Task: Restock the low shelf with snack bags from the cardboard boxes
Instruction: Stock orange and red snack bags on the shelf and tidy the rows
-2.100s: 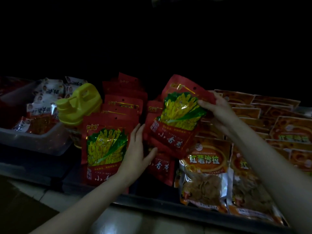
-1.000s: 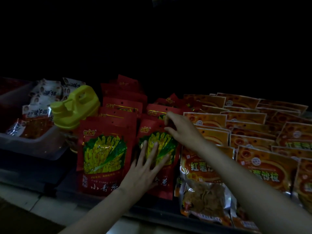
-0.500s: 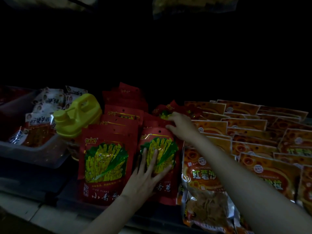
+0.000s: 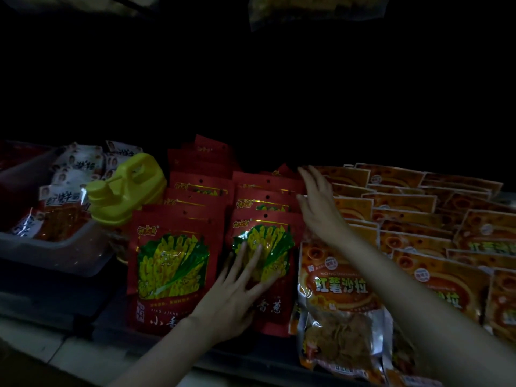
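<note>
Two rows of red snack bags with yellow-green pictures stand on the dim low shelf. My left hand lies flat with spread fingers on the front bag of the right row. The front bag of the left row stands beside it. My right hand hovers with straight fingers at the right edge of the red bags further back, holding nothing. No cardboard box is in view.
Orange snack bags fill the shelf to the right, one clear-windowed bag at the front. A yellow plastic jug sits left of the red rows. A grey bin with white-labelled packets stands at far left. The shelf's front edge runs below.
My right hand has let go of the red bag it set into the right row and lifted slightly with its fingers straightened. My left hand stays pressed on the front bag.
</note>
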`<state>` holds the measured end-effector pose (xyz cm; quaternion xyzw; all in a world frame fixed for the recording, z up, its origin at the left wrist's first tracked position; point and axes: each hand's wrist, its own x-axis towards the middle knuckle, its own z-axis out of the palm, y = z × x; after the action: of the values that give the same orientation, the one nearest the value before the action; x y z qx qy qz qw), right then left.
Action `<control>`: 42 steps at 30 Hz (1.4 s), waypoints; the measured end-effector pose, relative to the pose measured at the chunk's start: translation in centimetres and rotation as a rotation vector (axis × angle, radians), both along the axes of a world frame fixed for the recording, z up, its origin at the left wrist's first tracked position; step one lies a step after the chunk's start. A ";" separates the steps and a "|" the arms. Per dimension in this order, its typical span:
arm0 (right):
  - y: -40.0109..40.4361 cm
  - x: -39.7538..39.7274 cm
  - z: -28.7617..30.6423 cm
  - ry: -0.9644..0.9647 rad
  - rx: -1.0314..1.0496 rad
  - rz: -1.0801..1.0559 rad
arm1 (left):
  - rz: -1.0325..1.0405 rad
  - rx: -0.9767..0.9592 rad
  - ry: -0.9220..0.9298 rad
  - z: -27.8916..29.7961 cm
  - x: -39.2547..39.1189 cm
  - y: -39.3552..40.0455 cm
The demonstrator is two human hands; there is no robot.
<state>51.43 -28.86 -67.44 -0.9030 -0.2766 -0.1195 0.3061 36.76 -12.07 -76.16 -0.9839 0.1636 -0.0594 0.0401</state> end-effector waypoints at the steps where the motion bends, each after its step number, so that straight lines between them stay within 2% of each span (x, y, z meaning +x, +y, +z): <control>1: -1.0 -0.1 -0.1 0.025 -0.026 0.025 | -0.016 -0.003 -0.090 -0.5 0.2 0.4; 3: -2.3 -0.3 -0.6 0.074 -0.157 0.067 | -0.014 -0.024 -0.160 -0.7 0.4 0.7; 6: -2.8 -0.9 -1.4 0.113 -0.366 0.141 | 0.027 -0.034 -0.086 -0.2 1.4 0.4; 7: -2.6 -1.1 -1.4 0.105 -0.358 0.147 | 0.036 -0.014 -0.074 0.0 1.6 0.4; 11: -2.6 0.6 -0.7 0.124 -0.047 -0.021 | -0.041 -0.133 -0.077 1.5 3.1 -0.1; 14: -3.0 3.2 -0.6 0.174 0.056 -0.180 | 0.054 -0.187 -0.232 4.9 6.5 -0.5; 16: -3.1 4.6 -0.3 0.247 0.049 -0.237 | 0.144 -0.169 -0.310 7.6 9.5 -0.9; 19: -2.5 5.7 0.4 0.347 -0.134 -0.228 | 0.297 -0.054 -0.191 9.8 13.2 -1.1; 21: -1.7 6.2 0.7 0.360 -0.169 -0.211 | 0.355 -0.006 -0.152 10.1 14.5 -0.8; 24: -0.4 6.9 1.2 0.369 -0.106 -0.174 | 0.312 -0.103 -0.236 9.4 14.3 0.2; 26: 0.6 7.2 2.3 0.336 -0.091 -0.124 | 0.233 -0.137 -0.299 8.8 14.0 0.9; 30: 3.2 8.0 5.3 0.216 -0.202 0.028 | 0.138 -0.083 -0.361 8.0 14.2 1.9; 33: 5.2 8.2 6.0 0.205 -0.366 0.086 | 0.093 -0.076 -0.404 8.5 14.3 1.9; 35: 5.4 8.0 5.4 0.172 -0.437 0.115 | 0.053 -0.134 -0.416 9.5 14.5 1.9; 39: 4.2 7.7 5.8 0.038 -0.451 0.113 | 0.125 -0.250 -0.325 11.3 15.8 3.5; 42: 3.6 8.9 7.3 -0.083 -0.471 0.065 | 0.105 -0.393 -0.424 12.1 16.3 3.6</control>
<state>60.28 -25.28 -60.18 -0.9345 -0.3381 -0.0788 0.0789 53.02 -8.44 -64.01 -0.9455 0.0860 -0.2923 -0.1148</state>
